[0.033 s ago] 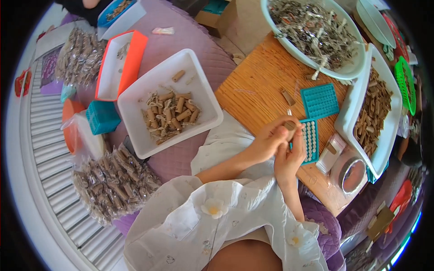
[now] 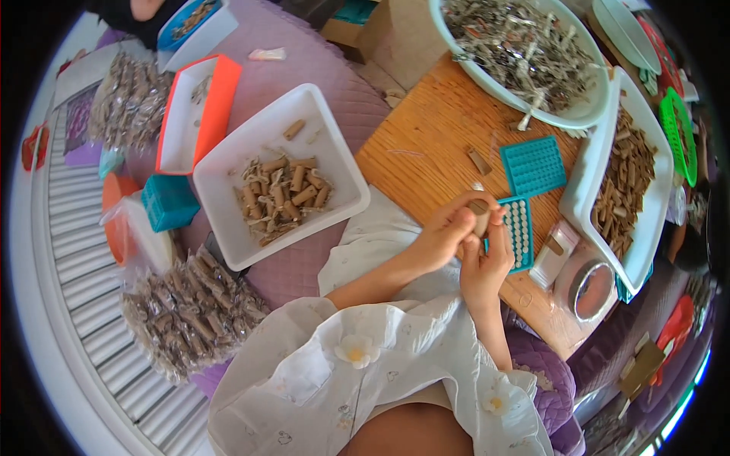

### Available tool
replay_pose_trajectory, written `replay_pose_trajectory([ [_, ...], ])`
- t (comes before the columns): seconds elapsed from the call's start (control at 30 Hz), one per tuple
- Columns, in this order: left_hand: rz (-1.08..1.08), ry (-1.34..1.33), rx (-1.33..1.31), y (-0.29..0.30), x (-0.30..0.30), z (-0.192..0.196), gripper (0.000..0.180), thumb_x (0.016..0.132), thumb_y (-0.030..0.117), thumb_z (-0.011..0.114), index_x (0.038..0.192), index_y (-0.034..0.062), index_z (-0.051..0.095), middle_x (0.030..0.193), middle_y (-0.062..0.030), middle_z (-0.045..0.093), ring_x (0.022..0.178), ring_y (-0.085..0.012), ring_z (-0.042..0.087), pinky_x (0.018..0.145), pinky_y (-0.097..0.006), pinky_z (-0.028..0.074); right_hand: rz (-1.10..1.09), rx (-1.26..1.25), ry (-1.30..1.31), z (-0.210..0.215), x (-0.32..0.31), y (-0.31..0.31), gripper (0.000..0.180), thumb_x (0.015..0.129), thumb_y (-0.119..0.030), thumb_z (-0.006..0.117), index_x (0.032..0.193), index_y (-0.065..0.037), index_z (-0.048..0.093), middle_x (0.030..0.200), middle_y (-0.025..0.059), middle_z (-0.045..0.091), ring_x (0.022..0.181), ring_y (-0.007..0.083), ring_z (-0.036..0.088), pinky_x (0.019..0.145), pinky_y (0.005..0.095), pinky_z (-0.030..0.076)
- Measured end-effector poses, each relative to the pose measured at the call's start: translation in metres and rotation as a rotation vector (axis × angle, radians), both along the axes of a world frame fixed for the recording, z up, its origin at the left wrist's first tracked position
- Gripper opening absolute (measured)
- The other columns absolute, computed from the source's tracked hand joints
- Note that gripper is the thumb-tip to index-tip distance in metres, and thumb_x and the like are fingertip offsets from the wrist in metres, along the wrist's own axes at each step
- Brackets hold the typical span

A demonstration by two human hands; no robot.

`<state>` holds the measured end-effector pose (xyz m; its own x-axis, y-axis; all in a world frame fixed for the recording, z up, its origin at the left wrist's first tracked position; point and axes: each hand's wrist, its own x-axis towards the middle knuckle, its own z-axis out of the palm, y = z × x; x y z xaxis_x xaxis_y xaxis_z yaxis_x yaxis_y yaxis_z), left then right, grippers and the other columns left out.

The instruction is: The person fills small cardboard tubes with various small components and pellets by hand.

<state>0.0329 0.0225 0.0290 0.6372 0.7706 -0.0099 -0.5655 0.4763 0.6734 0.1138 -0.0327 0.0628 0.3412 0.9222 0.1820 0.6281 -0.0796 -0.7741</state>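
Above the near part of the wooden table, a small brown paper roll (image 2: pixel 480 217) is pinched between both my hands. My left hand (image 2: pixel 443 237) has its thumb and fingers closed round the roll. From the right, my right hand (image 2: pixel 488 264) is closed against the roll with its fingertips; its grip is partly hidden. A white tip (image 2: pixel 477 185) shows just beyond my left fingers. Beside my right fingers lies a teal tray (image 2: pixel 520 263) with rows of white round pieces, partly covered by the hand. Another teal gridded tray (image 2: pixel 534 166) lies behind it.
A loose brown piece (image 2: pixel 479 160) lies on the wooden table (image 2: pixel 418 129). To the left, a white bin (image 2: pixel 334 125) holds brown rolls with strings. At right stand a tub of brown pieces (image 2: pixel 625 190), a clear box (image 2: pixel 553 257) and a tape roll (image 2: pixel 591 292). A basin (image 2: pixel 445 38) holds twisted strands.
The brown roll has tipped more upright between my fingers. The whole view has shifted slightly; both hands stay closed round the roll.
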Motion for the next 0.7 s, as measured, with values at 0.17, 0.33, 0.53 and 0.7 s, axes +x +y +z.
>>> replay_pose_trajectory([
  [0.17, -0.070, -0.296, -0.342, 0.006, -0.009, 0.010, 0.041, 0.083, 0.043, 0.043, 0.104, 0.0073, 0.043, 0.085, -0.0021, 0.049, 0.091, -0.0151, 0.052, 0.069, -0.030, 0.046, 0.005, 0.043, 0.253, 0.037, 0.059, -0.033, 0.022, 0.084, -0.020, 0.050, 0.084, 0.001, 0.056, 0.076, 0.0060, 0.056, 0.066, 0.0131, 0.053, 0.058, 0.0239, 0.041],
  [0.33, -0.276, -0.406, -0.612, 0.011, -0.012, 0.010, 0.042, 0.085, 0.044, 0.039, 0.101, 0.0051, 0.042, 0.078, -0.0022, 0.048, 0.055, -0.0084, 0.046, 0.048, -0.023, 0.041, -0.652, 0.048, -0.092, 0.041, 0.195, -0.085, 0.017, 0.083, -0.008, 0.048, 0.094, 0.002, 0.056, 0.077, 0.0014, 0.056, 0.064, 0.0060, 0.048, 0.059, 0.0185, 0.040],
  [0.53, -0.446, -0.484, -0.659, 0.008, -0.011, 0.001, 0.046, 0.086, 0.044, 0.034, 0.100, 0.0007, 0.039, 0.062, -0.0009, 0.035, 0.048, -0.0052, 0.029, 0.035, -0.015, 0.025, -0.732, -0.355, -0.425, 0.030, 0.227, -0.111, 0.019, 0.076, -0.016, 0.053, 0.088, -0.002, 0.058, 0.069, 0.0113, 0.058, 0.063, 0.0150, 0.056, 0.060, 0.0269, 0.043],
  [0.7, -0.538, -0.235, -0.458, 0.005, -0.015, 0.000, 0.052, 0.083, 0.054, 0.029, 0.079, 0.0044, 0.043, 0.045, 0.0032, 0.032, 0.033, -0.0039, 0.023, 0.030, -0.016, 0.020, -0.465, -0.427, -0.488, 0.009, 0.235, -0.110, 0.017, 0.072, -0.009, 0.054, 0.086, -0.001, 0.059, 0.067, 0.0114, 0.056, 0.056, 0.0158, 0.055, 0.053, 0.0266, 0.043],
])
